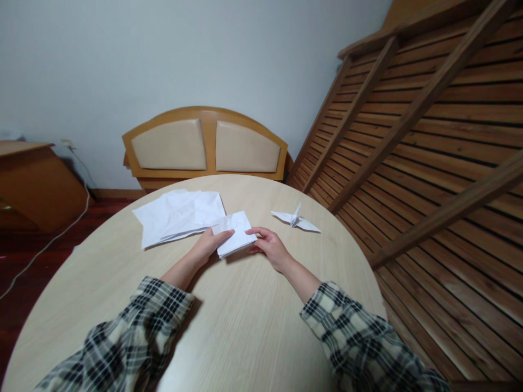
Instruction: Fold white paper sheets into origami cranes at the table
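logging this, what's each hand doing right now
Left hand: holding the folded paper by its left side.
Right hand: holding its right side.

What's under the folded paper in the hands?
Below the folded paper, I see the table. The left hand has its thumb on top; its other fingers are hidden, and the paper covers whatever is directly beneath.

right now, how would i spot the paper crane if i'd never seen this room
On the round pale table, look past the right hand toward the slatted wooden panel. The white paper crane lies between those two. Its spread wings and upright point set it apart from the flat-lying sheets and the folded paper being held.
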Action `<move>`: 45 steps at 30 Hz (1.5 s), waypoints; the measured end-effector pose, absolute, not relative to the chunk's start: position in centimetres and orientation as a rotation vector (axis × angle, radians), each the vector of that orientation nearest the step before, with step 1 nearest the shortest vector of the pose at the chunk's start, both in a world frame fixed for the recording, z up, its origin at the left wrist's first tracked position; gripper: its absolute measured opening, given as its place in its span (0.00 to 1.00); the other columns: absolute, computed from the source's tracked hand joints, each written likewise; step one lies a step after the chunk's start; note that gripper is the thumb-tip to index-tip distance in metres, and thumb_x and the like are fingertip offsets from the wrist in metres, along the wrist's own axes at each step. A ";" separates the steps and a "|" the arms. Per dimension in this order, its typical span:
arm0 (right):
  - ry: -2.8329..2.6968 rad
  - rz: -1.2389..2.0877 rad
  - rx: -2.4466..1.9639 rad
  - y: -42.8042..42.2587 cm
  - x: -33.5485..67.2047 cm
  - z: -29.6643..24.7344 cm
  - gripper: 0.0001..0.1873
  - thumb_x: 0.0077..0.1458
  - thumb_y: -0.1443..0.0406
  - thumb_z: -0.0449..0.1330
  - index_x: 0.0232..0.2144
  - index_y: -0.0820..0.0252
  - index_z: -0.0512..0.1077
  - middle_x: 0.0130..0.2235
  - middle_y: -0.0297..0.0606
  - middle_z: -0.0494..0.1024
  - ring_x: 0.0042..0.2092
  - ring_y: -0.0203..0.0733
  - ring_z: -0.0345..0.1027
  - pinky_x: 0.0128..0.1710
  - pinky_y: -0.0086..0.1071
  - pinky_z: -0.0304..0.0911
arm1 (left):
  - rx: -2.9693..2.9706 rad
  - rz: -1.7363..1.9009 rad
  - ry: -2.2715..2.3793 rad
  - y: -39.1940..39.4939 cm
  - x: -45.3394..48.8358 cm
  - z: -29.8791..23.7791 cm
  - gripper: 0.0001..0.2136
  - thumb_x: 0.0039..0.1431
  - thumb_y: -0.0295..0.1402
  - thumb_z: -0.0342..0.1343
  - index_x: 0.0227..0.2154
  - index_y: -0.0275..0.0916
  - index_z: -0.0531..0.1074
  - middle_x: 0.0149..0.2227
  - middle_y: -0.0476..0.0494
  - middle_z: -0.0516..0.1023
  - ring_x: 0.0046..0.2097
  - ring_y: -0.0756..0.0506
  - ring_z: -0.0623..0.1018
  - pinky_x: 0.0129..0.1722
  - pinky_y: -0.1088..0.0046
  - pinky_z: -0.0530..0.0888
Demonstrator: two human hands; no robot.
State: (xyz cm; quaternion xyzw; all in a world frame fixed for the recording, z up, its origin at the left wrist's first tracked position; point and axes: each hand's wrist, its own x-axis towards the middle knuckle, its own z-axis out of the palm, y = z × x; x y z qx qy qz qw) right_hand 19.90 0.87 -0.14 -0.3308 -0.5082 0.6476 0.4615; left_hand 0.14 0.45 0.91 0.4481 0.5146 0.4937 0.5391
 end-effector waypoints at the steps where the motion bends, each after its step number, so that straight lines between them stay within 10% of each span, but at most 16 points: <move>1: -1.260 1.593 -0.809 0.9 19.9 -0.2 0.14 0.41 0.68 0.63 0.34 0.53 0.78 0.38 0.33 0.79 0.37 0.38 0.73 0.35 0.33 0.71 | 1.067 1.167 1.214 0.5 0.1 0.9 0.18 0.43 0.36 0.67 0.37 0.32 0.77 0.39 0.32 0.82 0.37 0.39 0.79 0.31 0.70 0.73; 17: -1.534 0.919 -0.878 2.4 20.8 -2.1 0.18 0.43 0.75 0.55 0.34 0.55 0.79 0.42 0.39 0.74 0.43 0.41 0.70 0.37 0.34 0.71 | 1.250 1.061 1.009 0.0 0.2 1.4 0.16 0.48 0.36 0.66 0.39 0.34 0.75 0.33 0.42 0.79 0.36 0.45 0.74 0.35 0.72 0.67; 45: -1.318 1.321 -0.945 2.3 20.5 -1.5 0.16 0.46 0.54 0.67 0.36 0.55 0.75 0.36 0.36 0.77 0.35 0.41 0.71 0.31 0.35 0.70 | 1.244 1.040 0.960 0.3 -0.5 0.5 0.16 0.47 0.30 0.64 0.41 0.36 0.73 0.32 0.47 0.72 0.29 0.50 0.66 0.28 0.73 0.62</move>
